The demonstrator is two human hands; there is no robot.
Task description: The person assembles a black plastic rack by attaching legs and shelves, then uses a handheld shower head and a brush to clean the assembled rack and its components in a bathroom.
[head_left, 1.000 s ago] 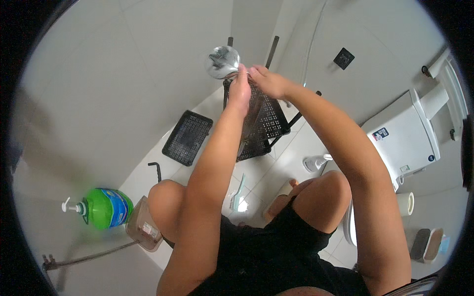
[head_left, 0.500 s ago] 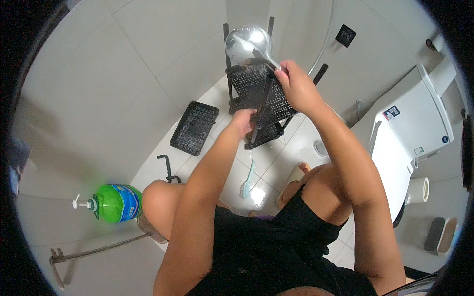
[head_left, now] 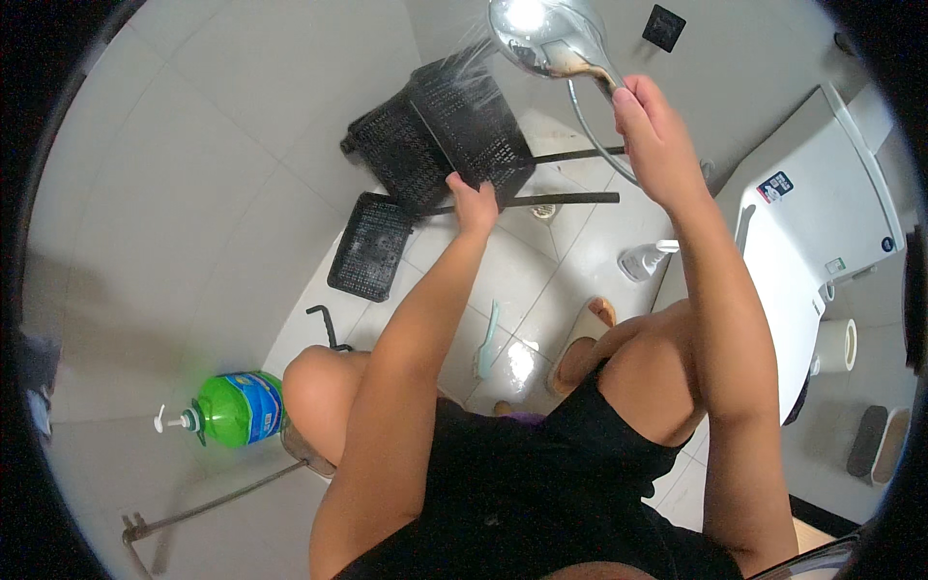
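Raised at the top, my right hand (head_left: 659, 143) is closed round the handle of a chrome shower head (head_left: 556, 39). Water sprays from it to the left, onto a black plastic rack (head_left: 474, 121) with perforated shelves and thin legs. My left hand (head_left: 474, 205) grips the rack's lower edge, thumb on top; the other fingers are partly hidden behind it. The rack lies tipped over, its legs pointing right. Just below it, a separate black perforated tray (head_left: 372, 246) rests on the tiles against the left wall.
A pale green brush (head_left: 486, 343) lies on the wet floor between my feet. A clear spray bottle (head_left: 643, 259) stands by the white toilet (head_left: 773, 280) at right. To the left are a green pump bottle (head_left: 242, 408) and a black hooked piece (head_left: 331, 327). A floor drain (head_left: 544, 211) sits below the legs.
The rack has turned from upright onto its side and shifted left, with my left hand still on it. My right hand has moved up and right with the shower head.
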